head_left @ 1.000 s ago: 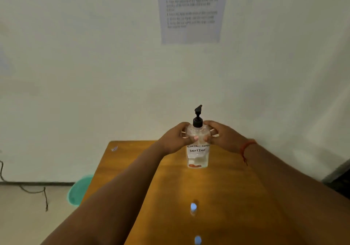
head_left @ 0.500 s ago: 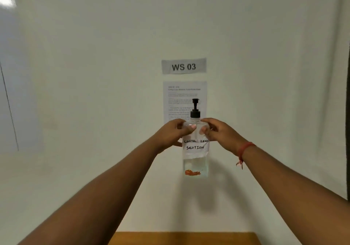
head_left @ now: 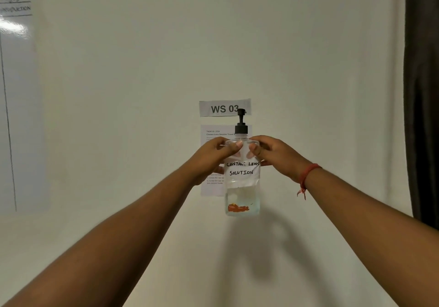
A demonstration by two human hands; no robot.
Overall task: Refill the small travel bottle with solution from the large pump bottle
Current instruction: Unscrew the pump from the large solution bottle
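The large pump bottle [head_left: 242, 188] is clear, with a black pump head and a white label reading "CONTACT LENS SOLUTION"; liquid fills its lower part. It hangs upright in the air in front of the wall at arm's length. My left hand [head_left: 211, 157] grips its shoulder from the left and my right hand [head_left: 273, 152] grips it from the right, thumbs on the front. The small travel bottle and the table are out of view.
On the pale wall behind the bottle hang a "WS 03" sign [head_left: 221, 108] and a printed instruction sheet [head_left: 211, 159]. A whiteboard [head_left: 16, 93] is at the left, and a dark curtain [head_left: 422, 93] runs down the right edge.
Both hands lifted the pump bottle off the wooden table and up in front of the wall. The view rose with it, so the table has dropped out of sight.
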